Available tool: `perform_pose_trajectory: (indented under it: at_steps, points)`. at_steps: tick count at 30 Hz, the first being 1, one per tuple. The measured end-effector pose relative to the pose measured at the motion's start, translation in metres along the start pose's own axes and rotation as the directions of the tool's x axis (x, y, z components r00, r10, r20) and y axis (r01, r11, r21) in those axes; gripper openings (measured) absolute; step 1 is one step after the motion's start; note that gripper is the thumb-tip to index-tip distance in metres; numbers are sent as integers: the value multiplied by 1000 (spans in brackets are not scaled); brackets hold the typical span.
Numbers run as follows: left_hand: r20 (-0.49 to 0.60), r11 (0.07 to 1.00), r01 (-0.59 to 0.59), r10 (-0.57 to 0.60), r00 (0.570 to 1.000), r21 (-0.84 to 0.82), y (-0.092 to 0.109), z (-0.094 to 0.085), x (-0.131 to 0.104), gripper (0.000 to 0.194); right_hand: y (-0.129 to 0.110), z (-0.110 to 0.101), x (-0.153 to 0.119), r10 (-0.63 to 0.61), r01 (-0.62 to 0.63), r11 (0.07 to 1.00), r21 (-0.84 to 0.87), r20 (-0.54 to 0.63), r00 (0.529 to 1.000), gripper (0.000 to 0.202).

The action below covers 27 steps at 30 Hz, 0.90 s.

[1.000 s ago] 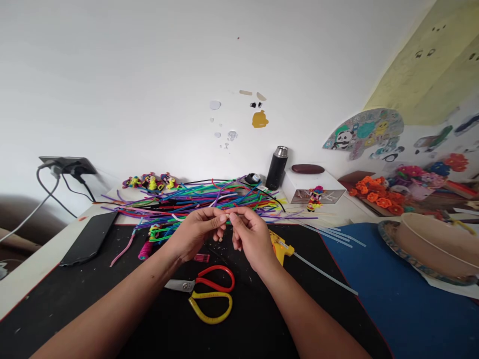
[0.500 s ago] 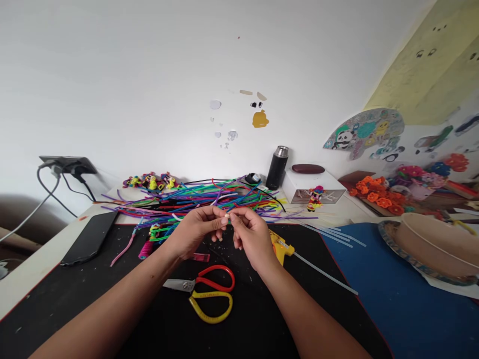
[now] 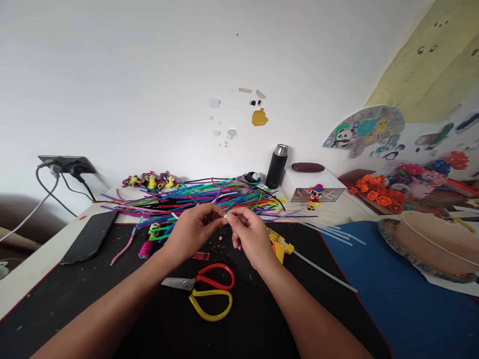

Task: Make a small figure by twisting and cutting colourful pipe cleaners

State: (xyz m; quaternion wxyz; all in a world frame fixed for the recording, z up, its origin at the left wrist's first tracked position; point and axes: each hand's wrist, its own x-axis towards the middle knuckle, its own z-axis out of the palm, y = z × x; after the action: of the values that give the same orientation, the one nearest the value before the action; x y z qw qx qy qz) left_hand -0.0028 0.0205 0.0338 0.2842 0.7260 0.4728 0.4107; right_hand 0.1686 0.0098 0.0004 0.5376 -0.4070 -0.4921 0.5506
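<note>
My left hand [image 3: 192, 229] and my right hand [image 3: 250, 237] meet at their fingertips above the black mat [image 3: 247, 319]. Both are pinched on a tiny pale piece [image 3: 225, 216], too small to make out well. Below them lie scissors [image 3: 213, 291] with one red and one yellow handle, blades pointing left. A yellow glue gun [image 3: 281, 245] with a clear stick is partly hidden behind my right hand. Left of my left hand is a small figure [image 3: 154, 231] with green strands, by a pink roll [image 3: 145, 249].
Colourful pipe cleaners [image 3: 179, 199] are heaped behind the hands. A phone [image 3: 90, 238] lies left. A black flask [image 3: 277, 167], a white box [image 3: 325, 187] and a small doll [image 3: 315, 197] stand behind. A large bowl [image 3: 437, 244] sits right, near orange flowers [image 3: 374, 192].
The fingers of my left hand have curled in, and a small pale bit shows on the mat below them. The view has shifted slightly.
</note>
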Motion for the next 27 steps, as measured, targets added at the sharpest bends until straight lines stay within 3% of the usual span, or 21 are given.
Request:
perform_pose_trajectory:
  at_steps: [4, 10, 13, 17, 19, 23, 27]
  points:
    - [63, 998, -33, 30, 998, 47, -1, -6, 1, 17, -3, 0, -1, 8, -8, 1000, -1, -15, 1000, 32]
    - [124, 1000, 3, -1, 992, -12, 0, -10, 1, 23, -3, 2, -2, 18, -18, 1000, 4, 7, 1000, 33]
    - [111, 999, 20, -16, 994, -36, 3, -19, 5, 26, 1, 1, -2, 24, -24, 1000, -3, 8, 1000, 35]
    - [72, 978, 100, -88, 994, -183, 4, -37, 13, 36, 12, 4, -2, -42, 55, 979, -198, 67, 997, 31]
    - [94, 957, 131, -110, 989, -258, 2, -42, 15, 38, 19, 11, -3, -150, 191, 899, -395, 131, 980, 22]
    - [145, 927, 162, -119, 982, -337, -2, -42, 16, 35, 25, 33, -9, -173, 360, 671, -648, 336, 926, 11]
    - [185, 918, 160, -98, 978, -362, -2, -38, 15, 30, 25, 52, -15, -45, 391, 452, -802, 417, 908, 20]
